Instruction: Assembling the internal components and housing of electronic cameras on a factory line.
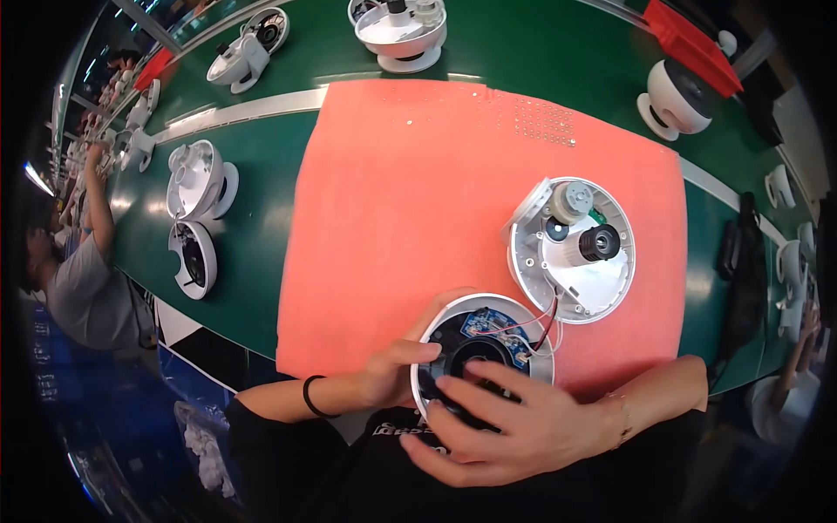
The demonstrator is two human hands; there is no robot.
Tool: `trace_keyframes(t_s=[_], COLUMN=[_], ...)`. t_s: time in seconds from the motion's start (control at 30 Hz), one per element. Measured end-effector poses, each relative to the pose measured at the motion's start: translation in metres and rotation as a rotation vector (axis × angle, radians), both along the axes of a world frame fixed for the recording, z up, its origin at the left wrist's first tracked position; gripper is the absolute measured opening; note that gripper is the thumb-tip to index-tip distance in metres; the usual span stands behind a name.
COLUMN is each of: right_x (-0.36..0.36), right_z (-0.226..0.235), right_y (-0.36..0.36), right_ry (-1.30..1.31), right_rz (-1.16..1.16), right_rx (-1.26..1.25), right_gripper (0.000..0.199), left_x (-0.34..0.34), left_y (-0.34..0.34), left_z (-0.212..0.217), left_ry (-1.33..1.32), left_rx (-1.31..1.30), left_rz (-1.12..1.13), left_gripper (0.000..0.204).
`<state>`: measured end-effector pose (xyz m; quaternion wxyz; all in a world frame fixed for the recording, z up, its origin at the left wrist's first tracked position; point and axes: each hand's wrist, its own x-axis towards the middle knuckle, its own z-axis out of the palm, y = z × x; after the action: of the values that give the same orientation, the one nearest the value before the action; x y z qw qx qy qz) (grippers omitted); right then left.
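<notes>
My left hand (pixel 394 364) grips the left rim of a round white camera cover (pixel 546 370), thumb over the edge. The cover is tilted with its inside up and holds a blue circuit board (pixel 490 322) and a black ring-shaped part. My right hand (pixel 523 427) lies over the lower part of the cover, fingers spread and reaching into the dark inside; what the fingertips touch is partly hidden. Thin red, black and white wires (pixel 551 329) join the cover to an open white camera body (pixel 575 292) with a black lens (pixel 600 242) and a round grey motor (pixel 572 200).
A pink mat (pixel 392 218) with rows of small screws (pixel 545 122) lies on the green bench (pixel 261 261). An opened camera (pixel 193 179) stands left; others stand along the far side. A red bin (pixel 693 44) is at far right. People sit at both sides.
</notes>
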<state>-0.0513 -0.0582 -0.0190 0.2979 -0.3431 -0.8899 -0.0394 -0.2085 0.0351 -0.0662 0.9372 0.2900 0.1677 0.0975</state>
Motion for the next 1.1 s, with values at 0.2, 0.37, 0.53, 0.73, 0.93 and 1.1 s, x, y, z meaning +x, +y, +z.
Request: trace_keyframes(t_s=[0.2, 0.37, 0.53, 0.73, 0.93, 1.1], right_x=[0.016, 0.061, 0.120, 0.142, 0.134, 0.132], right_z=[0.007, 0.062, 0.074, 0.056, 0.051, 0.039], right_y=[-0.008, -0.025, -0.024, 0.016, 0.007, 0.008], right_ry=[0.004, 0.230, 0.924, 0.956, 0.907, 1.078], right_rz=[0.057, -0.395, -0.579, -0.470, -0.439, -0.428], right_rx=[-0.068, -0.547, -0.763, -1.085, -1.377, -1.367], right_gripper=[0.036, 0.037, 0.065, 0.050, 0.045, 0.046], left_x=[0.009, 0.006, 0.066, 0.079, 0.056, 0.045], left_y=[-0.002, 0.017, 0.038, 0.035, 0.046, 0.049], left_z=[-0.003, 0.005, 0.019, 0.006, 0.024, 0.018], left_ry=[-0.140, 0.081, 0.092, 0.067, 0.102, 0.163], left_rx=[0.072, 0.767, 1.147, 1.093, 1.190, 0.971], left_rz=[0.036, 0.014, -0.027, 0.211, -0.079, 0.076], left_gripper=[0.071, 0.076, 0.080, 0.083, 0.081, 0.065])
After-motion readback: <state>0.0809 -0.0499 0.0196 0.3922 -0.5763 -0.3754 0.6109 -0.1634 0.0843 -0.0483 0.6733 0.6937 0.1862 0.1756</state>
